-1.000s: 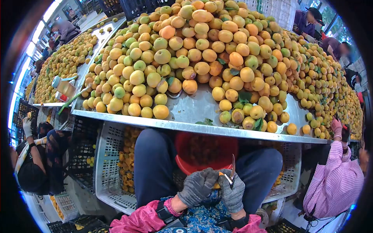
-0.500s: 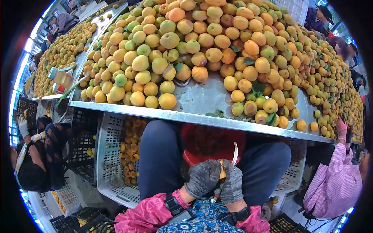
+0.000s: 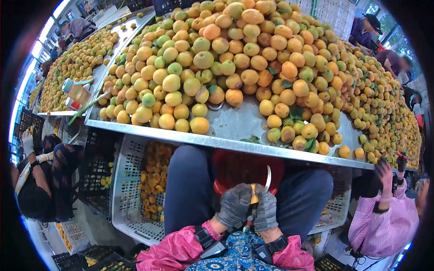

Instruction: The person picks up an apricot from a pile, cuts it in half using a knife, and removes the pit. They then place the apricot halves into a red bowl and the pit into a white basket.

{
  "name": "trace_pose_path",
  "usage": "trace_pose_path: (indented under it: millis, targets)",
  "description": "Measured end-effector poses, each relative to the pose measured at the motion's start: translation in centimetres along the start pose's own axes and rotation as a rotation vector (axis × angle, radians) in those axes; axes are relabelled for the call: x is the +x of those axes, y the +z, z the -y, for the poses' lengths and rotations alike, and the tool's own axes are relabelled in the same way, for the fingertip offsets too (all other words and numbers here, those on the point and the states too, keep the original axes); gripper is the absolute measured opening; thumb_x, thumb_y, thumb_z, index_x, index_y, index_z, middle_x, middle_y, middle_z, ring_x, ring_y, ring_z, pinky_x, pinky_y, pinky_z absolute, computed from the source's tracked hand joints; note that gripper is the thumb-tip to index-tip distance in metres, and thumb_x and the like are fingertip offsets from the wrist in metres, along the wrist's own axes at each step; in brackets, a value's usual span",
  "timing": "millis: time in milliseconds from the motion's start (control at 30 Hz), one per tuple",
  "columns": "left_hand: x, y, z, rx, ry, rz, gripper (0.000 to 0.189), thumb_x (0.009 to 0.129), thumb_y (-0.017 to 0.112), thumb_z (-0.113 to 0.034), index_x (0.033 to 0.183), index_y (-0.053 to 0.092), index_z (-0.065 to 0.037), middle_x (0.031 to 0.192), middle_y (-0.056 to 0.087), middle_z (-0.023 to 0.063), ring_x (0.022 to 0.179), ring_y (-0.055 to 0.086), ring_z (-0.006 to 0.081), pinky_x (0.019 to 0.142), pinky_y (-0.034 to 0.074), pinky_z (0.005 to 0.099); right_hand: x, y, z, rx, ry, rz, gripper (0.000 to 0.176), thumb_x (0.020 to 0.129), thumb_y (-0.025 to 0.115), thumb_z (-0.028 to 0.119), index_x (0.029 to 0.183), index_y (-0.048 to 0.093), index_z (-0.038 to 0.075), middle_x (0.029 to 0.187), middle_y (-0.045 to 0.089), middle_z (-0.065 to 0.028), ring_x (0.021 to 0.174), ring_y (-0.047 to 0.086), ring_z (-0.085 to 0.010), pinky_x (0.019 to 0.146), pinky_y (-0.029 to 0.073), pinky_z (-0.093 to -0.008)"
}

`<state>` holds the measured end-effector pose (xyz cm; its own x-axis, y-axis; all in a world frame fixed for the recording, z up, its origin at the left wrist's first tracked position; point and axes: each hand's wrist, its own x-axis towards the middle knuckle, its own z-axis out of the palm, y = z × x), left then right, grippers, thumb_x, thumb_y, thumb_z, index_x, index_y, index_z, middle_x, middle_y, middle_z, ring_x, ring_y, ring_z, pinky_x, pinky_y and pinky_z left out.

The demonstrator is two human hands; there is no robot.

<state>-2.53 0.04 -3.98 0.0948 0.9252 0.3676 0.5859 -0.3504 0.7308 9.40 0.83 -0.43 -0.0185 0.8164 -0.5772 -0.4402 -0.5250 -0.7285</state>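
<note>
My left hand [image 3: 236,206], in a dark grey glove, is closed around an apricot [image 3: 254,194]. Part of its orange surface shows between my two hands. My right hand [image 3: 266,211], gloved alike, is shut on a knife [image 3: 268,177] whose curved blade points up past the fingers. The hands meet over my lap, and the fingers hide most of the fruit and the knife's grip. Behind them, between my knees, sits a red basin [image 3: 221,184], its inside dark.
A metal table [image 3: 235,123] bears a heap of apricots [image 3: 253,45]. Beside my left leg stands a white crate [image 3: 124,189] with opened apricots; another crate [image 3: 337,198] is at my right. Co-workers sit on both sides, one in a pink checked sleeve [image 3: 384,221].
My hands have shifted slightly left and turned the apricot, still together over my lap. The view has tilted a little. The co-worker's hand at right has drawn back from the heap.
</note>
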Motion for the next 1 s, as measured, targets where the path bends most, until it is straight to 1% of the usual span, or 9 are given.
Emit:
trace_pose_path:
  millis: [67,300,367,467,700,767,800,867,1000]
  targets:
    - [0.3,-0.3,-0.2,0.089,0.128,-0.021,0.042,0.068,0.067,-0.007,0.108,0.058,0.001,0.097,0.062,0.0219,0.079,0.062,0.0402,0.068,0.053,0.0464,0.0,-0.2,0.4,-0.392,-0.309,-0.050,0.026,0.094,0.059,0.024,0.103,0.064,0.000,0.091,0.068,-0.0066,0.079,0.063,-0.0134,0.071,0.052,-0.0282]
    - [1.0,-0.8,-1.3,-0.061,0.030,0.099,0.035,0.074,0.067,-0.009,0.106,0.059,0.002,0.099,0.064,0.0193,0.082,0.064,0.0337,0.069,0.053,0.0441,-0.4,-1.0,1.6,-0.841,-0.494,-0.160,0.021,0.093,0.059,0.019,0.103,0.064,0.002,0.089,0.069,-0.0098,0.079,0.065,-0.0200,0.073,0.052,-0.0323]
    - [1.3,-0.6,-2.3,-0.743,-0.750,-0.039,0.022,0.088,0.061,-0.016,0.103,0.063,0.001,0.094,0.068,0.0132,0.074,0.065,0.0221,0.061,0.053,0.0368,-1.4,-0.4,4.1,-0.429,-0.423,-0.211,0.020,0.092,0.063,0.023,0.100,0.064,0.004,0.071,0.062,-0.0040,0.057,0.059,-0.0135,0.052,0.047,-0.0267]
    - [1.8,-1.6,-2.8,-1.056,-1.002,0.111,0.027,0.097,0.051,-0.023,0.101,0.065,0.000,0.088,0.069,0.0074,0.064,0.062,0.0127,0.055,0.050,0.0269,-3.8,1.3,9.1,-0.290,-0.570,-0.148,0.023,0.092,0.063,0.025,0.097,0.064,0.003,0.060,0.055,-0.0012,0.044,0.050,-0.0091,0.042,0.039,-0.0232]
    - [1.7,-2.3,-5.1,-1.067,-0.886,0.326,0.027,0.097,0.049,-0.024,0.103,0.064,-0.003,0.084,0.068,0.0063,0.053,0.057,0.0081,0.048,0.042,0.0216,-1.0,2.3,9.7,-0.149,-0.702,-0.165,0.036,0.092,0.060,0.036,0.096,0.059,0.000,0.051,0.042,0.0012,0.033,0.041,-0.0099,0.032,0.033,-0.0241]
    - [0.4,-0.1,-2.8,-0.165,0.081,-0.010,0.030,0.099,0.046,-0.029,0.105,0.063,-0.004,0.080,0.065,0.0043,0.049,0.053,0.0064,0.046,0.038,0.0209,-1.0,2.3,9.3,-0.068,-0.631,-0.148,0.034,0.092,0.060,0.035,0.094,0.059,0.001,0.051,0.041,0.0019,0.034,0.039,-0.0091,0.032,0.033,-0.0240]
    - [0.1,-0.4,-2.9,-0.163,0.076,-0.007,0.030,0.099,0.046,-0.029,0.105,0.063,-0.004,0.080,0.065,0.0043,0.049,0.053,0.0064,0.046,0.038,0.0209,-1.2,2.5,9.5,-0.003,-0.576,-0.172,0.034,0.091,0.060,0.036,0.092,0.059,0.002,0.051,0.041,0.0018,0.034,0.040,-0.0093,0.032,0.033,-0.0238]
    - [-0.1,-1.4,-3.8,-0.730,-0.538,0.266,0.039,0.102,0.040,-0.035,0.106,0.062,-0.003,0.075,0.064,0.0049,0.051,0.056,0.0105,0.048,0.041,0.0238,-0.7,1.5,9.2,-0.049,-0.604,-0.185,0.034,0.091,0.061,0.036,0.092,0.059,0.002,0.051,0.043,0.0013,0.034,0.041,-0.0094,0.032,0.033,-0.0237]
    - [-0.5,-0.2,-3.6,-0.699,-0.534,0.258,0.049,0.104,0.032,-0.040,0.105,0.061,-0.001,0.073,0.063,0.0082,0.057,0.060,0.0153,0.052,0.046,0.0292,-0.8,2.1,8.9,-0.080,-0.588,-0.189,0.031,0.092,0.060,0.032,0.088,0.062,0.001,0.060,0.055,-0.0004,0.042,0.050,-0.0081,0.037,0.038,-0.0220]
